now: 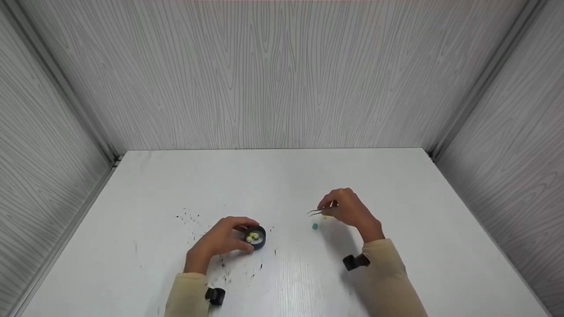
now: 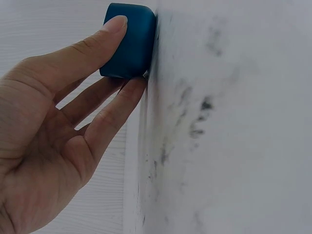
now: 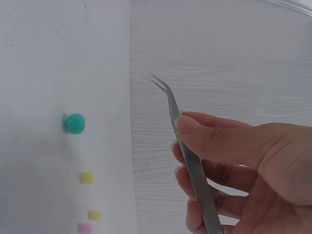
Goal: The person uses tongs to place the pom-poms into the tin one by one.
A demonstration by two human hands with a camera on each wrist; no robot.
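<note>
My left hand (image 1: 222, 237) holds a small round blue container (image 2: 139, 41) between thumb and fingers, low at the table surface. Inside it, in the head view, lie several small pale and yellow-green balls (image 1: 250, 238). My right hand (image 1: 350, 211) pinches curved-tip metal tweezers (image 3: 197, 178) above the table. Their two points stand slightly apart with nothing between them. Below and to the side of the tweezers a teal ball (image 3: 75, 124) sits on the table. Two small yellow pieces (image 3: 86, 178) and a pink one (image 3: 85, 228) lie in a line near it in the right wrist view.
The white table (image 1: 211, 176) has grey wood-grain panels (image 1: 282, 75) behind it and on both sides. Dark specks and smudges (image 1: 224, 273) mark the surface around my left hand. Each wrist carries a small black device (image 1: 215, 296).
</note>
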